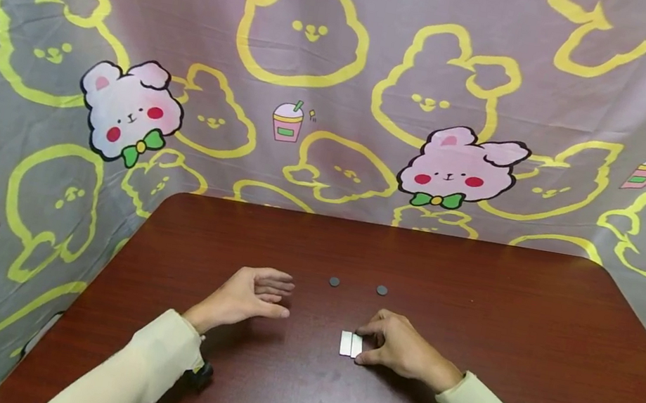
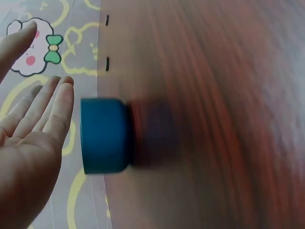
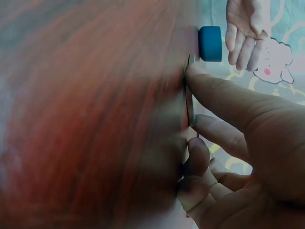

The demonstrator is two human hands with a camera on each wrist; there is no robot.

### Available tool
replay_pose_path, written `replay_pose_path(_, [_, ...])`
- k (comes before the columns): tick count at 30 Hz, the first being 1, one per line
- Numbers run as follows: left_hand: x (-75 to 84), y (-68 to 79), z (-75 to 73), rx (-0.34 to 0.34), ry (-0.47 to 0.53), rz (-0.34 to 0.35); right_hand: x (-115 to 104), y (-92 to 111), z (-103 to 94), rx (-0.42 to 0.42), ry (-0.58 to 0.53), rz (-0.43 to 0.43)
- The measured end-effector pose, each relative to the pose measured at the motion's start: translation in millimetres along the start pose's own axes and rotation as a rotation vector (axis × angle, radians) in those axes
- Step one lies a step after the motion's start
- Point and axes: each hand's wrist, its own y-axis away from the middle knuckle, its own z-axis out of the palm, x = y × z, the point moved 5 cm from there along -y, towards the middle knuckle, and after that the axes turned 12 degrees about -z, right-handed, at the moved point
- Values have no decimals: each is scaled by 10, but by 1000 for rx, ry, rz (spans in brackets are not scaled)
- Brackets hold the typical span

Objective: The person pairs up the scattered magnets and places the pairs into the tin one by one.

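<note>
Two small white rectangular pieces (image 1: pixel 346 344) lie side by side on the table, the right one slightly askew. My right hand (image 1: pixel 406 347) pinches the right piece (image 1: pixel 356 346), thumb at its near end and a fingertip at its far end. Seen from the right wrist, the pieces show edge-on as a thin flat plate (image 3: pixel 189 102). To their left, my left hand (image 1: pixel 247 299) hovers with fingers extended, holding nothing. A short blue block with rounded edges (image 2: pixel 106 136) stands on the table below that hand, which hides it in the head view.
Two small dark discs, a left one (image 1: pixel 334 282) and a right one (image 1: pixel 381 290), lie farther back on the brown table (image 1: pixel 506 296). Behind the table's far edge hangs a curtain (image 1: pixel 338 111) printed with cartoon rabbits.
</note>
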Motion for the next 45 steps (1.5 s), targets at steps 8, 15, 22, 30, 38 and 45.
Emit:
replay_pose_path(8, [-31, 68, -137, 3, 29, -1, -32, -2, 8, -8, 6, 23])
replay_pose_path(15, [-100, 146, -285, 56, 36, -3, -49, -5, 12, -32, 17, 72])
replay_pose_path(22, [-177, 221, -423, 153, -21, -3, -37, -30, 30, -53, -22, 79])
replay_pose_path(30, [-255, 208, -448, 196, -88, 22, 18, -59, 15, -48, -192, 170])
replay_pose_path(38, [-313, 164, -441, 171, -107, -24, 19, -97, 14, -103, -267, 158])
replay_pose_path(45, [-344, 110, -398, 132, -84, -64, 26, -100, 38, -120, -331, 181])
